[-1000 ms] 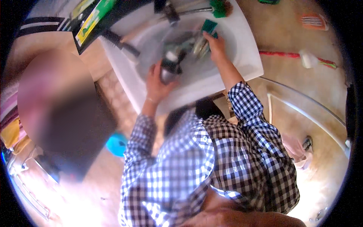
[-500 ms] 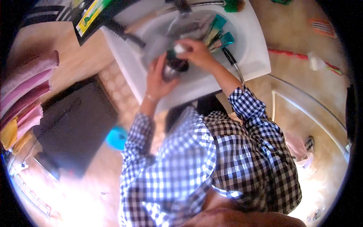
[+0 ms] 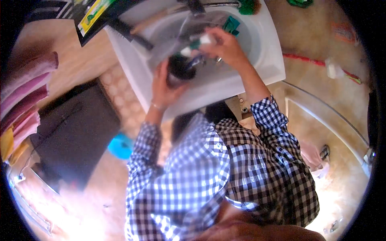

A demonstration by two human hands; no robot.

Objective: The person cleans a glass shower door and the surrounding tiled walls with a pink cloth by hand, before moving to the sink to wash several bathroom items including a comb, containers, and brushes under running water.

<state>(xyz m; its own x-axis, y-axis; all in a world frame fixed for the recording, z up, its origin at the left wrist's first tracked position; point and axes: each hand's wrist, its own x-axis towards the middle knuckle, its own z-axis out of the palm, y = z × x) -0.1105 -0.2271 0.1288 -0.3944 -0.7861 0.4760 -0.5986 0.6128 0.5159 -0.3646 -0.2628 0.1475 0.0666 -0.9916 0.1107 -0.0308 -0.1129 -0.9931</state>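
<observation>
Over the white sink (image 3: 270, 66), my left hand (image 3: 165, 86) curls round a dark, roundish cup-like container (image 3: 181, 72) with a shadowed mouth. My right hand (image 3: 227, 46) is above it to the right, fingers closed on a white-and-green object (image 3: 206, 39), blurred, perhaps a capped tube. A second small white piece (image 3: 185, 52) shows by the container's rim, and something bluish (image 3: 196, 61) is beside it. Behind my right hand is the teal end of a tube (image 3: 231, 25); whether it belongs to the held object I cannot tell.
A dark faucet (image 3: 196, 7) stands at the sink's far side, with a green brush-like item (image 3: 250, 6) nearby. At left are a dark grey box-like surface (image 3: 76, 128), hanging towels (image 3: 30, 84) and a blue round object (image 3: 120, 146). A red stick (image 3: 303, 59) is at right.
My right hand has moved up and right from the container, now with a white-and-green object. One teal tube end and the black-handled item no longer show in the right of the basin.
</observation>
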